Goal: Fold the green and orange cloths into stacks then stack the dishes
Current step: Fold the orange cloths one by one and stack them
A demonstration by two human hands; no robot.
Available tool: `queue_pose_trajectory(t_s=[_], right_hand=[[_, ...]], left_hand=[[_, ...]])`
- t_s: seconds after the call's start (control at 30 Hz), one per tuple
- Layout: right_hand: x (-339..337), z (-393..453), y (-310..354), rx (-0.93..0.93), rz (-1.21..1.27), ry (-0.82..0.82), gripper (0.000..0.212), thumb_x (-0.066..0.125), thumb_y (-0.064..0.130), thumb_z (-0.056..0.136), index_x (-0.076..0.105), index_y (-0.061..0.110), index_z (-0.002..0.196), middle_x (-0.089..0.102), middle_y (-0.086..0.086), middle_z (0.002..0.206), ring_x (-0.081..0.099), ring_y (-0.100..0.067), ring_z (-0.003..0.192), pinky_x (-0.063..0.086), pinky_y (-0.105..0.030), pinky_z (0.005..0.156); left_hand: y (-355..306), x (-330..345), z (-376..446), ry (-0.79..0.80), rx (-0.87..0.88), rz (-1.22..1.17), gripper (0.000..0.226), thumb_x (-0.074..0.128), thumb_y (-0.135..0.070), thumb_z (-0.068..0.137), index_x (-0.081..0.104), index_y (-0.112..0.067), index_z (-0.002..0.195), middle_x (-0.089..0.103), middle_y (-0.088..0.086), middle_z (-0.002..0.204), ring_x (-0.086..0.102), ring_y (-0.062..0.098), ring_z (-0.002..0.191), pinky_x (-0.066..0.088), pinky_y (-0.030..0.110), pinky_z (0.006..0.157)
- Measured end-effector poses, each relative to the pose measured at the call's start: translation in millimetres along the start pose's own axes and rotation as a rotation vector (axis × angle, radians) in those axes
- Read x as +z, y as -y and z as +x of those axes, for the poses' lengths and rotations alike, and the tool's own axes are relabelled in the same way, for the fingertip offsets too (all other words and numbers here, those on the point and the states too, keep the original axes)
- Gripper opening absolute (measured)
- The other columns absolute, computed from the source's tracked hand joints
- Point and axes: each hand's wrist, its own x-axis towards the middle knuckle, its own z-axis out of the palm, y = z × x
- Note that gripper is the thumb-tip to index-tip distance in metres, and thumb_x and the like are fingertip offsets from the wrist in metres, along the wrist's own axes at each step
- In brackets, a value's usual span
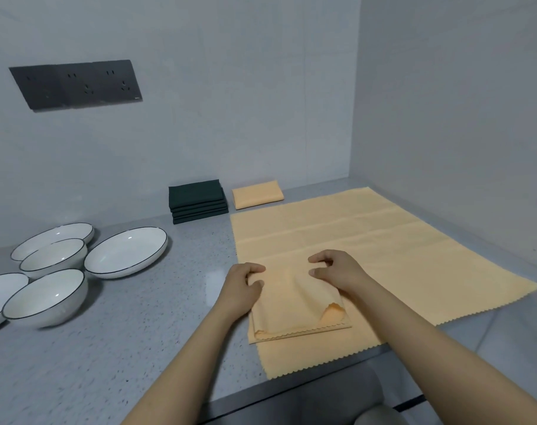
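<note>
Now both hands (pixel 287 279) curled, pinching folded orange cloth (pixel 295 305), forearms outstretched

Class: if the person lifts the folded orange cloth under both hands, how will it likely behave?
Folded orange cloth likely floppy: its near corner already curls up. Probably light, being thin. Layers may slide apart unless left hand and right hand hold both sides.

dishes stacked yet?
No: the bowls and plates sit spread side by side on the counter, none resting inside another.
</note>
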Motion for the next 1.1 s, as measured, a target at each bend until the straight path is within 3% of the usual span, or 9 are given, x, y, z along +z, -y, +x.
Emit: queue_pose_trajectory(t_s=[0.1,0.23,0.33,0.47,0.7,1.1], right_hand=[[-1,0,2,-0.084,-0.242,-0.016,0.029,0.066,0.013,0.084,0.065,0.014,0.113,0.059,-0.001,0.123,0.05,-0.016,0.115,0.035,-0.019,0.089],[-1,-9,19,-0.249,-0.637,-0.069,0.032,0.054,0.033,0.092,0.058,0.028,0.124,0.045,0.004,0.141,0.032,-0.02,0.13,0.023,-0.028,0.103],[7,-15,32,-0.324,-0.758,0.025,0.038,0.041,0.034,0.098,0.049,0.027,0.135,0.033,0.002,0.151,0.021,-0.019,0.14,0.015,-0.031,0.11],[19,-24,30,-0.345,-0.935,0.144,0.041,0.028,0.028,0.101,0.039,0.015,0.138,0.028,-0.006,0.153,0.019,-0.021,0.143,0.013,-0.034,0.114],[27,-37,-5,-0.254,-0.971,0.218,0.058,0.015,0.041,0.102,0.002,0.014,0.152,-0.002,-0.004,0.16,-0.005,-0.014,0.146,-0.004,-0.035,0.119],[29,-36,-22,-0.24,-0.903,0.148,0.061,0.012,0.05,0.099,-0.002,0.023,0.152,-0.008,0.001,0.159,-0.011,-0.01,0.145,-0.01,-0.034,0.118]], left_hand=[[-2,2,2,-0.007,0.004,0.138,0.03,0.052,-0.009,0.094,0.057,-0.021,0.121,0.039,-0.004,0.124,0.033,0.017,0.129,0.027,0.022,0.105],[-22,-1,3,-0.079,0.067,0.375,0.04,0.046,-0.014,0.095,0.049,-0.022,0.133,0.031,-0.001,0.149,0.02,0.018,0.14,0.013,0.028,0.111],[-44,6,0,0.044,0.115,0.559,0.049,0.035,-0.016,0.099,0.029,-0.013,0.148,0.014,0.007,0.159,0.008,0.02,0.146,0.004,0.03,0.116],[-52,22,-12,0.225,0.06,0.727,0.056,0.023,-0.022,0.102,0.004,-0.003,0.151,-0.005,0.015,0.159,-0.007,0.025,0.147,-0.004,0.034,0.119],[-17,32,-24,0.282,0.022,0.804,0.065,0.013,-0.045,0.101,-0.013,-0.01,0.15,-0.02,0.013,0.156,-0.021,0.024,0.144,-0.012,0.04,0.118],[-1,32,-22,0.245,0.054,0.734,0.066,0.013,-0.052,0.099,-0.01,-0.019,0.151,-0.02,0.01,0.157,-0.022,0.02,0.144,-0.011,0.04,0.118]])
